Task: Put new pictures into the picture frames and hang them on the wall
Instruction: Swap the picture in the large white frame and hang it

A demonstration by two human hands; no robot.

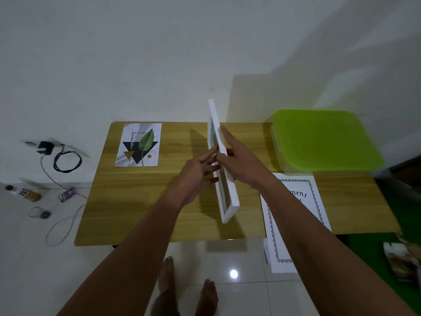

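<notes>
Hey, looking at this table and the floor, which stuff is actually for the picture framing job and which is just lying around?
For the job:
white frame, on edge between left hand and right hand
leaf print
bordered certificate

Lying about:
green-lidded box
charger and cable on the floor
small bottles on the floor
loose photos, purpose unclear

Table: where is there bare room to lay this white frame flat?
Best: the bare wood on the table left of the white frame, between the leaf print and the near edge. Right side is crowded: green-lidded box, certificate.
</notes>
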